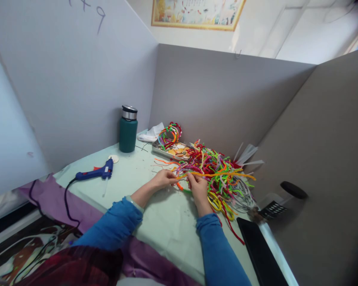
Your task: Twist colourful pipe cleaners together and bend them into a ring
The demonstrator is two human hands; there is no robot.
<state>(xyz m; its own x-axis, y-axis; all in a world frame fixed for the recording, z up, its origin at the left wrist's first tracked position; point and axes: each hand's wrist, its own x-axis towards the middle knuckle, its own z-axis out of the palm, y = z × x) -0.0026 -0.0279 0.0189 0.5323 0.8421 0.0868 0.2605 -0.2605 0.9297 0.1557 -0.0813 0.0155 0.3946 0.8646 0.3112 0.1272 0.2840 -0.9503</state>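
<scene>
An orange pipe cleaner (217, 174) stretches between my hands and runs off to the right over the pile. My left hand (164, 179) pinches its left end. A short way to the right, my right hand (197, 186) is closed on the same pipe cleaner with thumb and fingertips. Just beyond my hands lies a tangled heap of coloured pipe cleaners (223, 163). Below my fingers, a short orange and green piece (180, 186) shows in part. Behind them stands a metal tray (164, 153) with small round discs and a coil of coloured pipe cleaners (170, 136).
To the left lies a blue glue gun (97, 171), its cord hanging off the table edge. A green bottle (128, 133) stands behind it. White glue sticks (248, 154) lean at the right. A black flat object (261, 250) lies along the right edge. Grey partitions (214, 91) enclose the table.
</scene>
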